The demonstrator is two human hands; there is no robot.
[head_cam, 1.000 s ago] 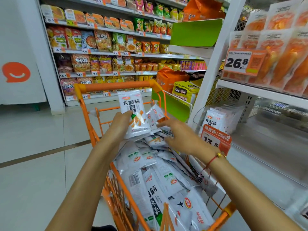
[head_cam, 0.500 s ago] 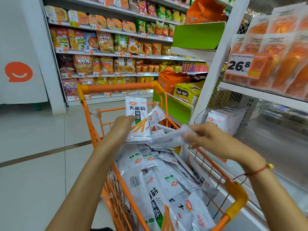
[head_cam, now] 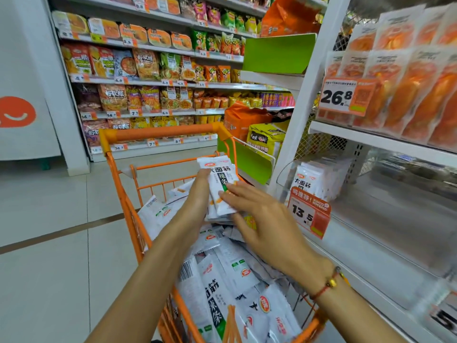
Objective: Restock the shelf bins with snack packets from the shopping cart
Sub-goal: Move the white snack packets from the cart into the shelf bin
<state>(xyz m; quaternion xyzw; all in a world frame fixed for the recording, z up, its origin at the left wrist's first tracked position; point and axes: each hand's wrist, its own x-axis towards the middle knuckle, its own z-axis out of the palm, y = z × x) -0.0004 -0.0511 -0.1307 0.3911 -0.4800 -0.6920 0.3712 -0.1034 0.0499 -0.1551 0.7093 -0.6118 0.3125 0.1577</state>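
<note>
My arms are bare to the edge of the view, with no sleeves showing. On my right wrist I wear a thin red cord bracelet strung with a small gold bead. My left hand and its wrist carry nothing.

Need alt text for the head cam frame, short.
Over an orange shopping cart full of white snack packets, the left hand grips a stack of packets while the right hand lies flat on it. A clear shelf bin sits at right.
</note>
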